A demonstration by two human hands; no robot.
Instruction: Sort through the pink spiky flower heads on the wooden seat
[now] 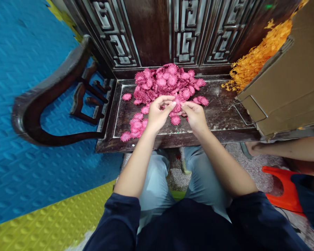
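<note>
Between my two hands is a pink artificial flower (pixel 177 104), with spiky petals. My left hand (pixel 161 109) pinches its left edge between thumb and fingers. My right hand (pixel 193 114) grips the opposite edge the same way, its lower fingers partly hidden. Just beyond my hands rises a heap of similar pink flower heads (pixel 165 82) on the dark wooden bench seat (pixel 214 113). A smaller cluster of pink flowers (pixel 137 126) lies left of my left wrist, and one loose flower (pixel 127 96) sits apart at the far left.
A curved wooden armrest (pixel 52 89) bounds the bench on the left. On the right stands a cardboard box (pixel 285 76) beside orange artificial sprigs (pixel 261 52). Carved back panels (pixel 153 35) rise behind. Another person's leg (pixel 290 148) and a red stool (pixel 288 191) are at lower right.
</note>
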